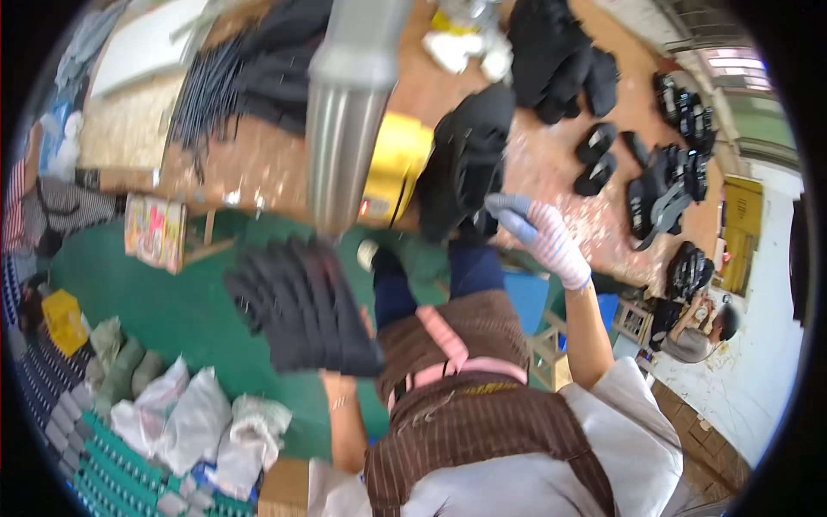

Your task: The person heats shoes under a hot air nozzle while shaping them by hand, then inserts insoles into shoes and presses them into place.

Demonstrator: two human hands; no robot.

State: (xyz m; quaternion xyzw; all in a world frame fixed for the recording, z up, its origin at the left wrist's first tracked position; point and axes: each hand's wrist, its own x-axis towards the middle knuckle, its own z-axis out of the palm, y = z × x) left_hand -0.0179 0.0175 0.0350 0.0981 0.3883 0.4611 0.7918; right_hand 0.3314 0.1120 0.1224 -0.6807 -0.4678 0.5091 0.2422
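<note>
A dark ribbed stack of soft-looking pieces point(301, 310), blurred by motion, is gripped in my left hand point(338, 384). Most of that hand is behind the stack; only the wrist side and a fingertip at its edge show. Close above the stack hangs the lower end of a silver metal tube point(349, 129). My right hand point(553, 244) wears a striped white glove with blue-grey fingertips. It is at the table's near edge with its fingers stretched out, just right of a black heap point(468, 155) beside a yellow box point(396, 168).
The brown worktable point(551, 164) bears black strips point(211, 95), black sandal-like pieces point(594, 159) and white bundles point(465, 52). White sacks point(194, 422) stand on the green floor point(129, 302). A wooden stool point(547, 349) is under the right side. Another person point(699, 336) is far right.
</note>
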